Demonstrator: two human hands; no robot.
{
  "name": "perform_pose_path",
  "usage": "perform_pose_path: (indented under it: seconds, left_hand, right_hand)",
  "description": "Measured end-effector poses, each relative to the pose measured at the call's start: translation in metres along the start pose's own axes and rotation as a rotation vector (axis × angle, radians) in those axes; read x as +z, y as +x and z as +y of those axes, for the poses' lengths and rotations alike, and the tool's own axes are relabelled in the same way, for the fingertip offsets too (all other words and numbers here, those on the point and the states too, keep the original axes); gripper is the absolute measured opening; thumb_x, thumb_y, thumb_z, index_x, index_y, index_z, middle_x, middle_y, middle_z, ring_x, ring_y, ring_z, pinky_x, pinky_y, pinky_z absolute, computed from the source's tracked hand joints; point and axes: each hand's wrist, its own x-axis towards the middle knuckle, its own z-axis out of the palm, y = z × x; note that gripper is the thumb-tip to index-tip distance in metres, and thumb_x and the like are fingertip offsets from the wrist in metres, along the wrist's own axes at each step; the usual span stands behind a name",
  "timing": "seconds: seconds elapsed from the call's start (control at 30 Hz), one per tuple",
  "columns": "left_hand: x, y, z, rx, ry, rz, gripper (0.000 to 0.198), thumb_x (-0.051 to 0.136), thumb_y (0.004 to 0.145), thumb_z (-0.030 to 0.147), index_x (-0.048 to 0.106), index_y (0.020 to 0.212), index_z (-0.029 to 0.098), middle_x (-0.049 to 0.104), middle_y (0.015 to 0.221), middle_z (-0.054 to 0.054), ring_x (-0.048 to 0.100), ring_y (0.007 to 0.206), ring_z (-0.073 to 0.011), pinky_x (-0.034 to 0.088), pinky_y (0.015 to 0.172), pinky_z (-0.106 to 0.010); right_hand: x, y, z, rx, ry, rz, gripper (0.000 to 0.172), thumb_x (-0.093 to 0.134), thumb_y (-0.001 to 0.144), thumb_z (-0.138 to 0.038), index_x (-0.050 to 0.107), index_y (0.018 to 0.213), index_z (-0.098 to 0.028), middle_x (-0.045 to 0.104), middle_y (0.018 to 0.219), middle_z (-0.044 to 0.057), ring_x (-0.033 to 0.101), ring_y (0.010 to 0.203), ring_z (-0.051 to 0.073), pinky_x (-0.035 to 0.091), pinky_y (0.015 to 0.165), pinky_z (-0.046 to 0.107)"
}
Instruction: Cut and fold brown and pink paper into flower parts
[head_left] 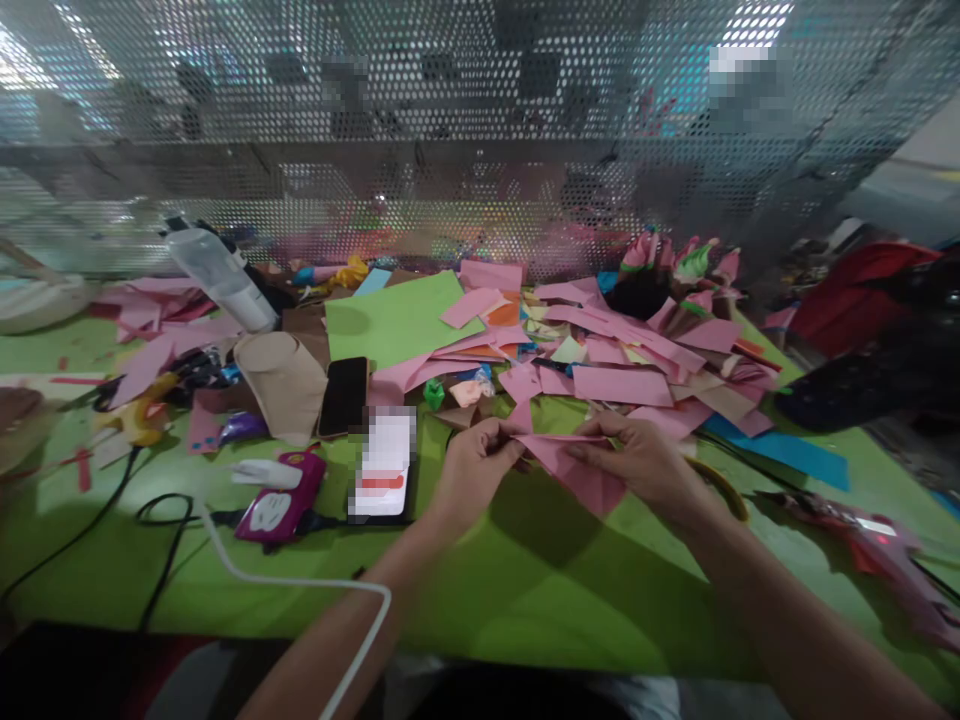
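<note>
Between my hands, above the green tabletop (465, 610), is a folded piece of pink paper (574, 470). It has a pointed tip at the upper left and a wide flap hanging below. My left hand (480, 465) pinches its left end between thumb and fingers. With thumb and forefinger, my right hand (645, 465) grips the upper right edge. Part of the fold is hidden behind my fingers. Loose pink paper strips (622, 385) lie just beyond my hands.
A lit phone (384, 465) and a dark phone (344, 397) lie left of my hands. A pink glue gun (874, 540) is at the right. Green sheet paper (397, 320), a clear bottle (221, 280) and a perforated metal screen (450, 180) stand behind. A white cable (300, 580) crosses the front left.
</note>
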Motion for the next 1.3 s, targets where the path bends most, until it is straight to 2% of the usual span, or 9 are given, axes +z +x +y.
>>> perform_pose_path:
  seconds: [0.2, 0.33, 0.47, 0.63, 0.83, 1.03, 1.3]
  left_hand:
    - [-0.002, 0.003, 0.002, -0.051, -0.078, -0.026, 0.013, 0.066, 0.08, 0.025, 0.069, 0.086, 0.013, 0.069, 0.078, -0.004, 0.064, 0.067, -0.0131, 0.057, 0.07, -0.028]
    - [-0.006, 0.001, 0.008, -0.069, -0.071, -0.062, 0.018, 0.058, 0.085, 0.029, 0.068, 0.088, 0.014, 0.07, 0.076, -0.004, 0.065, 0.067, -0.0142, 0.056, 0.073, -0.03]
    - [-0.007, -0.002, 0.011, 0.038, 0.141, -0.057, 0.023, 0.059, 0.088, 0.037, 0.068, 0.085, 0.017, 0.07, 0.08, -0.004, 0.065, 0.074, -0.0156, 0.052, 0.071, -0.027]
    - [-0.005, -0.003, 0.006, 0.147, 0.393, -0.051, 0.016, 0.061, 0.086, 0.026, 0.073, 0.092, 0.018, 0.074, 0.084, -0.004, 0.066, 0.077, -0.0178, 0.05, 0.068, -0.026]
    - [-0.005, -0.003, 0.008, 0.162, 0.439, -0.016, 0.018, 0.058, 0.087, 0.028, 0.073, 0.086, 0.017, 0.074, 0.079, -0.004, 0.065, 0.07, -0.0173, 0.049, 0.062, -0.025]
    - [-0.003, -0.004, 0.01, 0.228, 0.531, -0.066, 0.015, 0.058, 0.087, 0.025, 0.071, 0.087, 0.018, 0.073, 0.083, -0.005, 0.066, 0.077, -0.0188, 0.05, 0.067, -0.026]
    - [-0.001, -0.003, 0.005, 0.307, 0.64, -0.07, 0.016, 0.058, 0.09, 0.026, 0.071, 0.084, 0.021, 0.071, 0.074, -0.001, 0.064, 0.07, -0.017, 0.045, 0.067, -0.026]
  right_hand:
    - [-0.001, -0.001, -0.001, -0.001, 0.005, -0.014, 0.035, 0.076, 0.07, -0.055, 0.07, 0.068, -0.021, 0.065, 0.067, 0.002, 0.058, 0.069, 0.02, 0.043, 0.063, 0.032]
    - [0.0, -0.002, -0.004, -0.001, -0.011, 0.005, 0.037, 0.076, 0.069, -0.057, 0.07, 0.069, -0.02, 0.065, 0.068, 0.003, 0.057, 0.067, 0.02, 0.042, 0.061, 0.031]
    - [0.003, -0.003, -0.006, -0.016, -0.02, -0.002, 0.038, 0.075, 0.069, -0.058, 0.07, 0.068, -0.02, 0.066, 0.066, 0.003, 0.057, 0.065, 0.019, 0.042, 0.06, 0.031]
    - [0.007, -0.006, -0.005, -0.045, -0.049, -0.012, 0.033, 0.074, 0.073, -0.055, 0.073, 0.072, -0.022, 0.067, 0.068, 0.003, 0.057, 0.068, 0.02, 0.043, 0.063, 0.032]
    - [0.009, -0.005, -0.008, -0.099, -0.044, -0.009, 0.032, 0.068, 0.08, -0.054, 0.074, 0.075, -0.023, 0.069, 0.072, 0.004, 0.059, 0.072, 0.022, 0.044, 0.066, 0.033]
    - [0.011, -0.008, -0.008, -0.158, -0.092, 0.01, 0.03, 0.066, 0.084, -0.05, 0.073, 0.072, -0.024, 0.069, 0.067, 0.003, 0.057, 0.067, 0.02, 0.042, 0.063, 0.033]
    - [0.016, -0.011, -0.009, -0.226, -0.222, 0.05, 0.03, 0.065, 0.086, -0.051, 0.074, 0.074, -0.025, 0.071, 0.071, 0.004, 0.057, 0.07, 0.022, 0.041, 0.07, 0.037]
